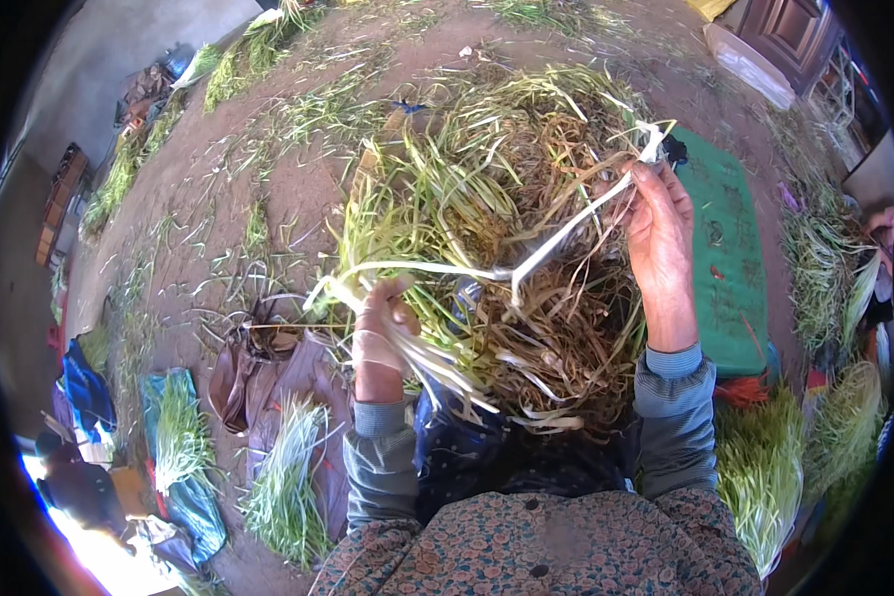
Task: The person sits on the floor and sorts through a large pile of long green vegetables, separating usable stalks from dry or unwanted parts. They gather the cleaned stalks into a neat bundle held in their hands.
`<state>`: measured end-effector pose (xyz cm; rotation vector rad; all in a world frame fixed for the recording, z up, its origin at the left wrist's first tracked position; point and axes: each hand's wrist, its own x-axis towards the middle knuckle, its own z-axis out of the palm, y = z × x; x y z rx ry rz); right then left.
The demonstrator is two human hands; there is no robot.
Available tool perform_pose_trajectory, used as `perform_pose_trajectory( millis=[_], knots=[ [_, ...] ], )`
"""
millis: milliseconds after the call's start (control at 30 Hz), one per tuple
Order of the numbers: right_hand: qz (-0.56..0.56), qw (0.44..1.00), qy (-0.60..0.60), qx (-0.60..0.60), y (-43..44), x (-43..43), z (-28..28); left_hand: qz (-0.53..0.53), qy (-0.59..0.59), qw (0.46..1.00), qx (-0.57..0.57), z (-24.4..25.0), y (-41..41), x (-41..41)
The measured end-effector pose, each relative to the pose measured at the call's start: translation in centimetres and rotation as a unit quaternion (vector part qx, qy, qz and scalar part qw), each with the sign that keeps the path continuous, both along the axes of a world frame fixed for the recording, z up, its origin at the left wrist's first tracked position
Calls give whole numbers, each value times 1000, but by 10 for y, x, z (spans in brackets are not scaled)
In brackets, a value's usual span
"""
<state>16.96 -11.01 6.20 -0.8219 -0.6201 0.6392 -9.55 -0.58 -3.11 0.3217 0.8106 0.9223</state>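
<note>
My left hand (pixel 384 328) is closed around a small bunch of pale leafy stalks (pixel 439 365), which look like garlic shoots. Their white ends point down to the right. Between the thumb and fingers of my right hand (pixel 659 216) is the upper end of a long white stalk (pixel 570 220). That stalk slants down to a sharp bend in the middle, near another pale stalk (pixel 425 266) that runs towards my left hand. Below both hands, a heap of brown, withered leaves and roots (pixel 566 328) lies over my lap. Greener stalks (pixel 447 179) spread just beyond it.
Right of the heap lies a green mat or sack (pixel 723 261) bearing writing. Bundles of green stalks rest at lower left (pixel 290 477) and lower right (pixel 760 469). Loose scraps (pixel 328 112) litter the brown floor. A person (pixel 82 484) is at the far lower left.
</note>
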Motion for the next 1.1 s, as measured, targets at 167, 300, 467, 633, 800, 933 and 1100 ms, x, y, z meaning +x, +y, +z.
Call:
perform_pose_trajectory(
  millis=[167,300,467,633,800,933,1100],
  knots=[
    [20,999,-31,-14,18,-13,2,-15,-171,982,78,27,-23,5],
    [44,999,-10,-23,32,-37,15,-26,-93,978,183,59,-38,41],
    [-71,997,16,42,32,-2,18,3,-107,986,124,46,-10,5],
    [-60,997,-35,-20,21,6,10,122,-35,985,121,18,12,-58],
    [101,994,-18,42,58,-46,14,3,-15,981,194,55,-10,1],
    [139,989,-41,6,77,-81,17,-68,41,960,268,49,-27,45],
    [-29,998,63,2,97,-34,7,-161,-79,965,192,36,-16,33]
  ],
)
